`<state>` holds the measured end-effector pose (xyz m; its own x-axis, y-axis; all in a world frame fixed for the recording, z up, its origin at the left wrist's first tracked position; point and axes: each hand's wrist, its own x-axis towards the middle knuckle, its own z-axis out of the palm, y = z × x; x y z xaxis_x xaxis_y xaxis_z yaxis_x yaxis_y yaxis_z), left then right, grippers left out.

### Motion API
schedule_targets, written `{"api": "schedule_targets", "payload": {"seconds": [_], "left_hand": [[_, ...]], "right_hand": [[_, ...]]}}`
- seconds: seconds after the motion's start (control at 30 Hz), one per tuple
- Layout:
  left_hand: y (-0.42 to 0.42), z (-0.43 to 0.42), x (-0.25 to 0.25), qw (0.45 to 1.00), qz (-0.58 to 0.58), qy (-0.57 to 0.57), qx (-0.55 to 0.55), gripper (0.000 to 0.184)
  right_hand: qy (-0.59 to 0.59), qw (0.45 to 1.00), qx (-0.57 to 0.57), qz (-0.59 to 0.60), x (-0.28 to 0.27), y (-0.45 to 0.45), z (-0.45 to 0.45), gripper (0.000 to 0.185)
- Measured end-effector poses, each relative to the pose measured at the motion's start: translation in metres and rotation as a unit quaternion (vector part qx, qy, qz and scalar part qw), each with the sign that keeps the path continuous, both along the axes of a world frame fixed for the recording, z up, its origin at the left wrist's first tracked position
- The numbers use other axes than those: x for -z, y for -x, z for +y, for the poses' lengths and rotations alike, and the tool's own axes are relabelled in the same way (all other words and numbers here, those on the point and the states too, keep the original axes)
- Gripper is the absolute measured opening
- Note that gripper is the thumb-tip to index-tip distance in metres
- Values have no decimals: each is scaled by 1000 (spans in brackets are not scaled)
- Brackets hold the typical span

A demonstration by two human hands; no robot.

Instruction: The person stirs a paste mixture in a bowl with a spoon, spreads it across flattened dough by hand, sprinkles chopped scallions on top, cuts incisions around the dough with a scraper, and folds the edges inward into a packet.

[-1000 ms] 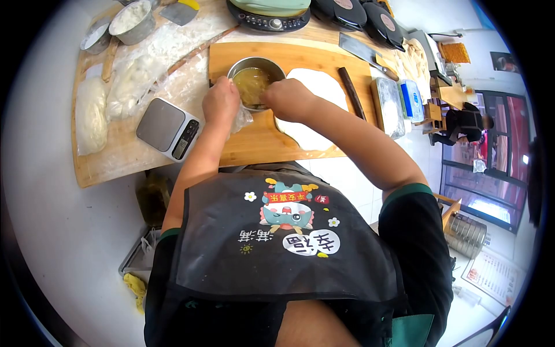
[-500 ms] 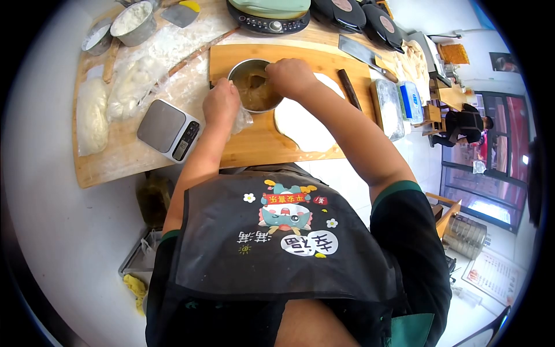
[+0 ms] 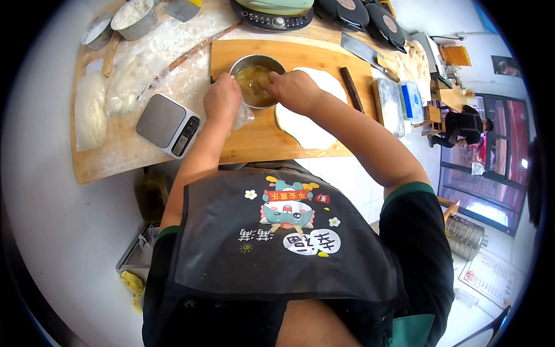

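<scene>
I have my left hand [image 3: 222,99] at the left rim of the bowl [image 3: 252,102], upper middle of the frame, fingers curled together and clamped on it. My right hand [image 3: 293,91] is at its right side, fingers bunched together; I can't tell what they grip. Yellowish liquid [image 3: 250,78] fills the bowl's bottom. Right of it lies flat dough [image 3: 309,128] on the board [image 3: 254,144], then a dark rod [image 3: 351,89]. Left, the scale [image 3: 162,121] sits near my left forearm.
</scene>
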<state>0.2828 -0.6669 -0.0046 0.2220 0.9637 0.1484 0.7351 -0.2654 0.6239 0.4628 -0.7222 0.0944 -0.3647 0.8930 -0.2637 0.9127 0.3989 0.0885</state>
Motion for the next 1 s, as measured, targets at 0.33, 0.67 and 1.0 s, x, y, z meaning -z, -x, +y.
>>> {"api": "schedule_targets", "payload": {"seconds": [0.33,0.67,1.0], "left_hand": [[0,1,2,1000,6,-10,2,20],[1,0,-3,1000,1,-16,4,21],[1,0,-1,1000,-3,4,3,21]], "right_hand": [[14,1000,-16,10,-47,-9,-10,14],[-7,996,81,-40,-2,1,20,15],[94,995,38,14,-23,5,-10,18]]}}
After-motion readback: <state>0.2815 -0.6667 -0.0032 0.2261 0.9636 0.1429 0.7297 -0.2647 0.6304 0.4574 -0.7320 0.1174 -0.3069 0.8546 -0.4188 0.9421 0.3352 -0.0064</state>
